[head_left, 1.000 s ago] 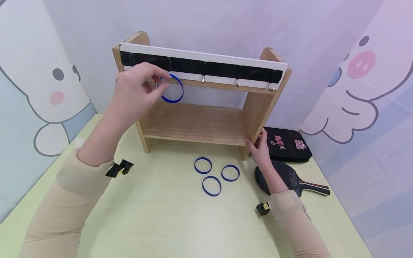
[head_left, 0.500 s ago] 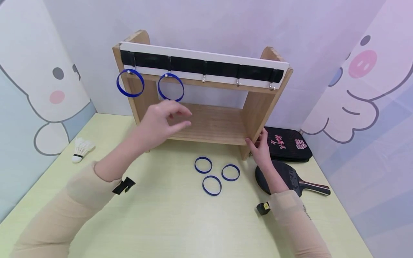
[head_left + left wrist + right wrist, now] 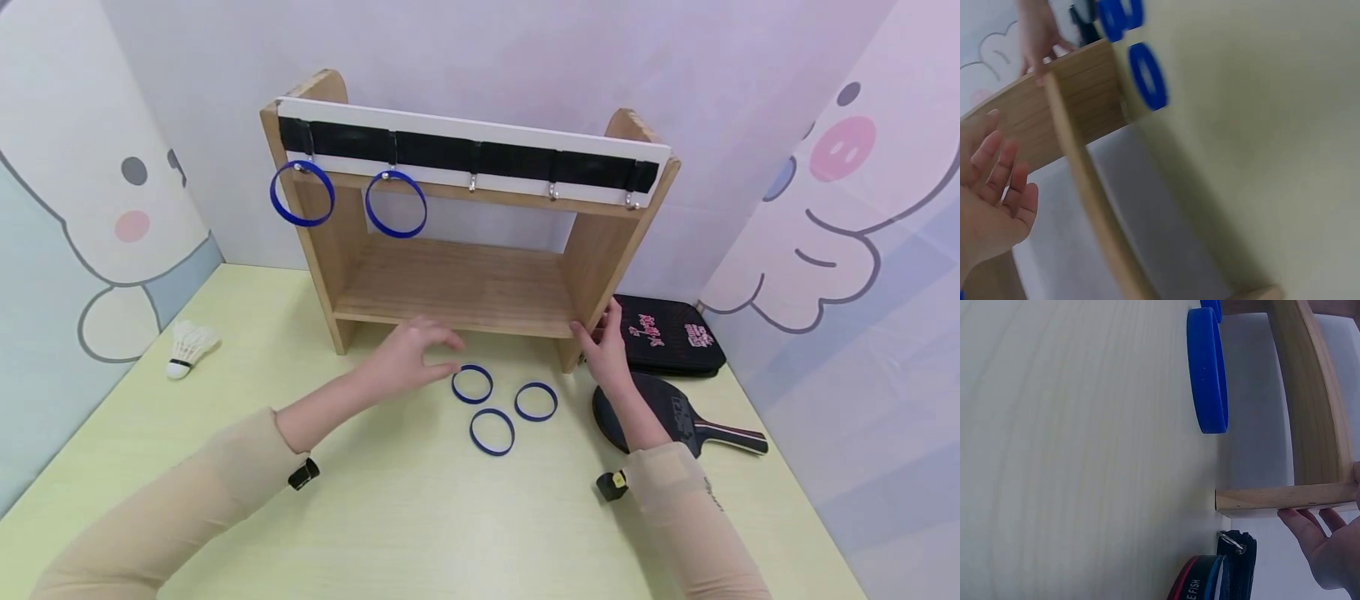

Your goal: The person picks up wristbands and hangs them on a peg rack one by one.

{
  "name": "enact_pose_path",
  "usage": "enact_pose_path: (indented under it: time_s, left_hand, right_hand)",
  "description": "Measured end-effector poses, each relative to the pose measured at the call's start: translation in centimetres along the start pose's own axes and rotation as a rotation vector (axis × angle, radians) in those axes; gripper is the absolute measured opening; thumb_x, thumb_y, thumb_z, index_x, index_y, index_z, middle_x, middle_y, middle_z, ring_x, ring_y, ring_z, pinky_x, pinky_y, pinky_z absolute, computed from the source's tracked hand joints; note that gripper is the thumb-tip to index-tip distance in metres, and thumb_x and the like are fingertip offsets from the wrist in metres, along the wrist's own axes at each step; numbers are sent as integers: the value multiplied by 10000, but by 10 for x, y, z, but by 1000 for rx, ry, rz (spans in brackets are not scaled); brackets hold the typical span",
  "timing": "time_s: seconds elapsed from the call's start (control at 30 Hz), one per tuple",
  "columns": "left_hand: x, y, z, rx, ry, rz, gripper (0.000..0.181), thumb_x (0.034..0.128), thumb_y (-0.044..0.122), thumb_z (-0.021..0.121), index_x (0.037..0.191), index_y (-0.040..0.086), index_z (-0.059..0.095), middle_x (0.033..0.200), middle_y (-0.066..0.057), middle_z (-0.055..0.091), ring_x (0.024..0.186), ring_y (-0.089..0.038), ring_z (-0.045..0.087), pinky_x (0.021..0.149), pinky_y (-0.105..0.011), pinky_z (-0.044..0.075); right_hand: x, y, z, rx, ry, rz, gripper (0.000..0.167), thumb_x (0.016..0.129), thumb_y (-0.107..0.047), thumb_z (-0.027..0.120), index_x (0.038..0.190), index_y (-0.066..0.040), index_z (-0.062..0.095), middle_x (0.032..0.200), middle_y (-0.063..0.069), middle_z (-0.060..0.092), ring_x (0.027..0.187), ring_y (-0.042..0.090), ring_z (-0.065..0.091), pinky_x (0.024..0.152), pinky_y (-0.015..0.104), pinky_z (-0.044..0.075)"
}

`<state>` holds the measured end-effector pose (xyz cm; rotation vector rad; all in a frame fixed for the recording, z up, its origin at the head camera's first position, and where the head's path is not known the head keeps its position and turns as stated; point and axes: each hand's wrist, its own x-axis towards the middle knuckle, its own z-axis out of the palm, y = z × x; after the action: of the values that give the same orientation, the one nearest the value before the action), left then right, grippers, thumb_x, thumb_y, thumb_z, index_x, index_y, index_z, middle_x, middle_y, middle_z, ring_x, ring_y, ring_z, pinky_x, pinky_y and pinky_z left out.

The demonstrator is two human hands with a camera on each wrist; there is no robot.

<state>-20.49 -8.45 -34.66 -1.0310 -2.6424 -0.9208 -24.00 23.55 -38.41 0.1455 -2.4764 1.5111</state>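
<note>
My left hand [image 3: 408, 360], empty with fingers parted, hovers just left of a blue ring [image 3: 455, 392] that lies on the table with two more, one ring [image 3: 516, 410] on the right and one ring [image 3: 472, 433] nearer me. Two other blue rings, the far left ring [image 3: 332, 208] and its neighbour [image 3: 424, 218], hang from hooks on the wooden rack [image 3: 457, 283]. My right hand [image 3: 609, 354] grips the lower right side of the rack; the right wrist view shows its fingers [image 3: 1305, 526] against the side panel.
Three hooks, such as the middle hook [image 3: 472, 182], hold no ring. Right of the rack lie a black case [image 3: 675, 337] and a table tennis bat [image 3: 678, 417]. A shuttlecock [image 3: 189, 348] lies on the table at the left.
My left hand has let go of the ring at the second hook and moved down and right to the rings on the table. My right hand has stayed in place.
</note>
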Motion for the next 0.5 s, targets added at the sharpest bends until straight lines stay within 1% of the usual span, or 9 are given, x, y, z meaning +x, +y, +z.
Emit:
enact_pose_path:
  time_s: [0.07, 0.17, 0.23, 0.37, 0.5]
  left_hand:
    - [-3, -7, 10, 11, -21, -18, 245, 802, 174, 753, 1026, 97, 694, 1042, 1, 681, 1074, -220, 572, 977, -429, 437]
    - [-5, -16, 21, 4, -43, -50, 235, 802, 168, 752, 1021, 101, 700, 1033, 9, 675, 1060, -209, 565, 956, -421, 450]
    - [-6, -20, 28, -8, -51, -63, 234, 797, 159, 756, 1018, 103, 703, 1030, 10, 668, 1057, -207, 557, 946, -418, 457]
    - [-5, -30, 42, -23, -76, -61, 220, 792, 151, 759, 1001, 105, 709, 1024, 7, 656, 1058, -213, 545, 940, -427, 456]
    - [-3, -41, 55, -10, -136, -52, 214, 805, 183, 749, 1007, 127, 706, 1048, 11, 639, 1074, -207, 541, 954, -420, 449]
  right_hand:
    - [4, 10, 1, 1, 1, 1, 679, 955, -199, 553, 1462, -236, 102, 1421, 234, 299, 1211, 431, 441, 977, 613, 385]
    - [9, 23, 2, -5, 6, 0, 687, 948, -268, 562, 1458, -299, 103, 1430, 200, 305, 1211, 402, 449, 978, 599, 395]
    - [10, 26, 3, -17, 12, -7, 690, 945, -305, 560, 1457, -315, 97, 1430, 187, 311, 1206, 387, 453, 974, 592, 404]
    - [9, 28, 3, -25, 28, -19, 688, 935, -349, 567, 1449, -330, 109, 1424, 171, 326, 1199, 369, 466, 968, 580, 416]
    - [9, 28, 3, -17, 29, -15, 687, 932, -346, 571, 1446, -328, 116, 1427, 164, 320, 1213, 361, 462, 980, 571, 409]
